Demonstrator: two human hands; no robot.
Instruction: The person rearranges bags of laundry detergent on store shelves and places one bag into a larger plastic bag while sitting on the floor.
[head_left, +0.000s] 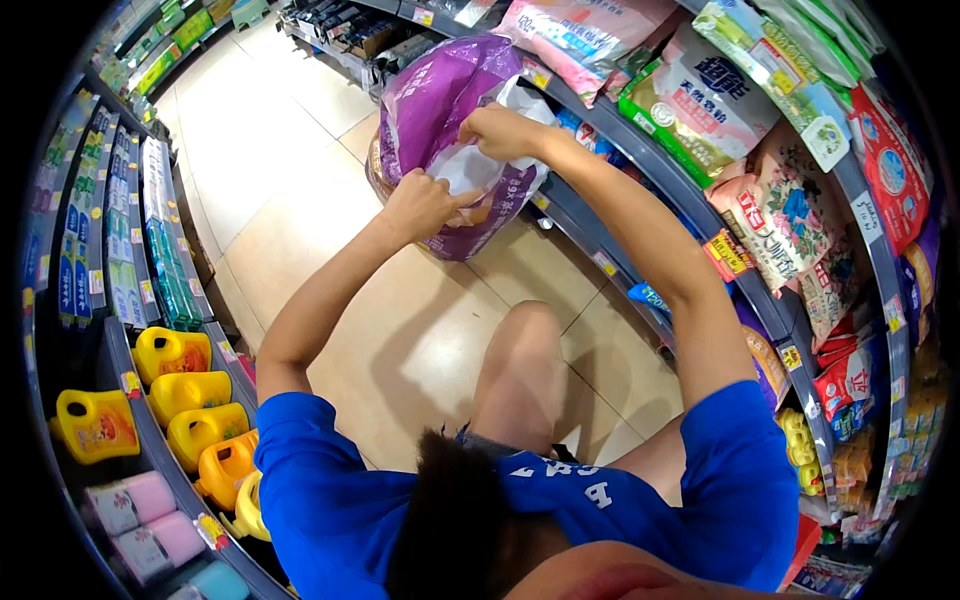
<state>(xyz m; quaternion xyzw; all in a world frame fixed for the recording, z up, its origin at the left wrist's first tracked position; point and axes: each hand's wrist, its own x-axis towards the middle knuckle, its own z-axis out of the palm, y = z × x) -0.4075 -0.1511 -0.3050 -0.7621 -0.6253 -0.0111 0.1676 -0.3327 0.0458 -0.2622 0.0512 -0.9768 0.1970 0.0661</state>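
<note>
A large purple plastic bag (444, 112) with printed writing is before me, beside the lower shelf on the right. Its white inner side shows between my hands, and whatever it contains is hard to make out. My left hand (426, 204) has its fingers curled on the near left part of the bag's rim, index finger stretched along it. Higher up, my right hand (501, 132) pinches the plastic on the right side. Whether the bag rests on the floor or hangs just above it, I cannot tell.
Shelving with bagged washing powder (709, 97) curves along my right. On the left, shelves carry toothpaste boxes (161, 225) and yellow detergent jugs (187, 394). Pale floor tiles (247, 187) run between them. My bent knee (519, 352) is below the bag.
</note>
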